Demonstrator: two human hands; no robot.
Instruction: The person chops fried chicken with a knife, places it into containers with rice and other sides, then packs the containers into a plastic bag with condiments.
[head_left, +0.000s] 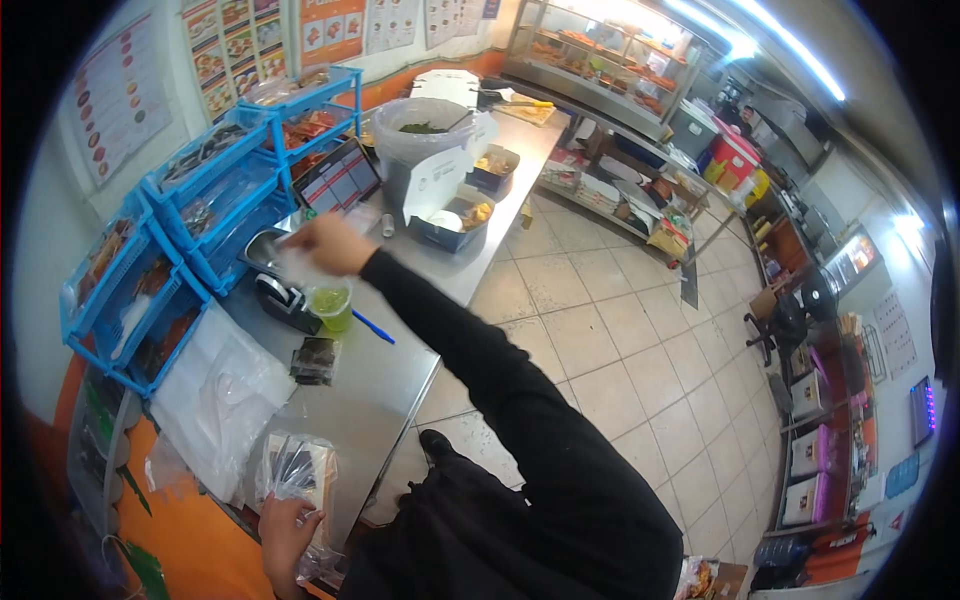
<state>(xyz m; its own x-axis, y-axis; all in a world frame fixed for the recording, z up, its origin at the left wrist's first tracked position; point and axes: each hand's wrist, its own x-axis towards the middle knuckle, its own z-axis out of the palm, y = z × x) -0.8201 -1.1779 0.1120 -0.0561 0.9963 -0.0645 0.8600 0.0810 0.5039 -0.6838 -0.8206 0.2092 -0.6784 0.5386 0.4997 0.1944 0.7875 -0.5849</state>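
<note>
At the bottom of the view, my left hand (289, 529) pinches the gathered part of a clear plastic bag (289, 465). Inside the bag is a flat, pale-edged package with a dark middle. My right hand (334, 244) reaches across the steel counter (390, 375), blurred, with its fingertips near a metal container (262, 246). A see-through smear hangs under those fingers; what it is I cannot tell. Just below stand a black tape dispenser (281, 304) and a plastic cup of green liquid (331, 306). A blue pen (373, 327) and small dark packets (313, 361) lie close by.
Blue stacking baskets (217, 206) with packets line the wall beside a tablet (337, 180). White plastic bags (225, 390) lie left of the counter. Opened food boxes (454, 232) and a large plastic bucket (420, 135) stand farther along. Beyond is a heated display case (600, 60).
</note>
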